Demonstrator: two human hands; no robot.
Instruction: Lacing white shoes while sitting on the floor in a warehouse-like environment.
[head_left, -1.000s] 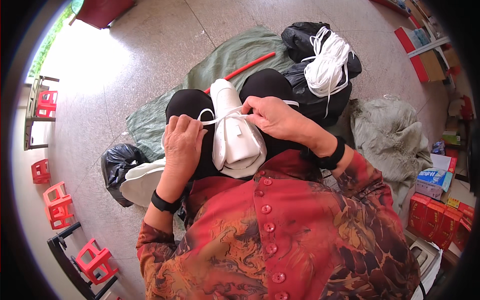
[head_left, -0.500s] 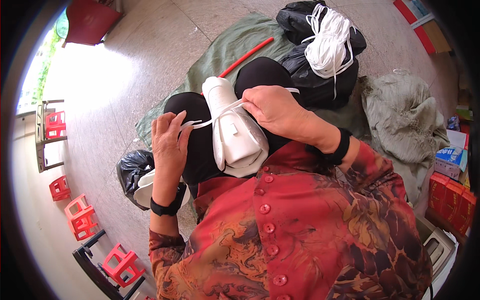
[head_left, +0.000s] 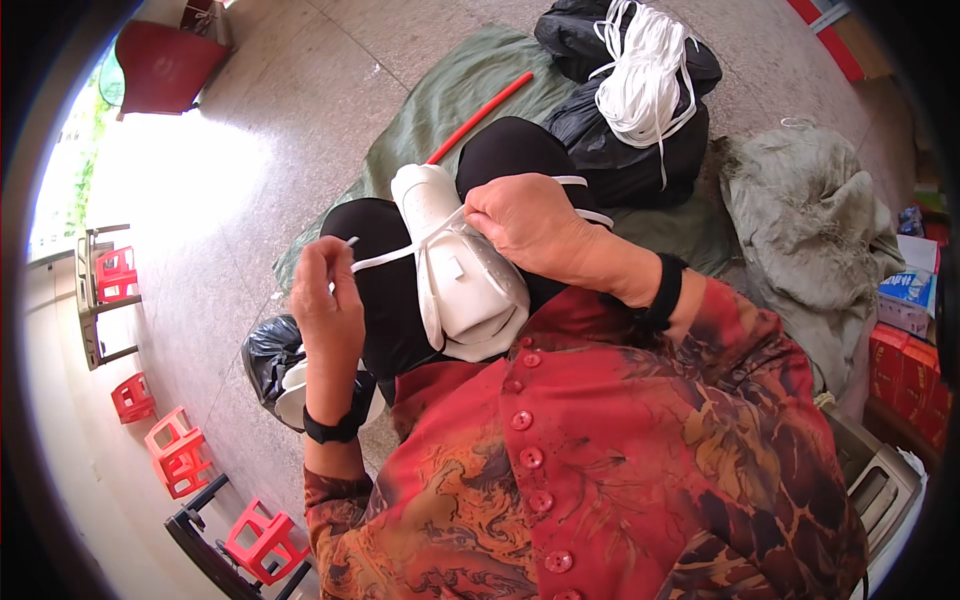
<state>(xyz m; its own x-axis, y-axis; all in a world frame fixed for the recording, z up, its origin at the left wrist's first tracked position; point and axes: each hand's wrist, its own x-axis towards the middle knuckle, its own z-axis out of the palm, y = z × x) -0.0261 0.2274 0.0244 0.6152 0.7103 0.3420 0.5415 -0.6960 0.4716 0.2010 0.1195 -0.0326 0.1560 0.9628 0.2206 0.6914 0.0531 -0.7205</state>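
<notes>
A bundle of white, curved sheet-like pieces (head_left: 476,300) rests between my black-clad knees, its narrow rolled end pointing away from me. Around its middle runs a flat white cord (head_left: 385,259). On the left, my left hand (head_left: 328,305) is closed in a pinch on one end of this cord, a short tip sticking up above the fingers. My right hand (head_left: 532,222) lies over the right side of the bundle, thumb and fingers pinching the cord where it crosses the top. More cord trails past that hand over my right knee.
A red stick (head_left: 480,117) lies on a green cloth (head_left: 440,95) beyond my knees. Black bags (head_left: 640,165) carry a coil of white cord (head_left: 645,85) at far right. A grey-green sack (head_left: 805,215) sits right; another black bag (head_left: 272,365) sits left, near red stools (head_left: 180,455).
My left hand has shifted slightly left and down, its fingers now closer together on the cord. The right hand stays pinched, and the whole view has shifted a little.
</notes>
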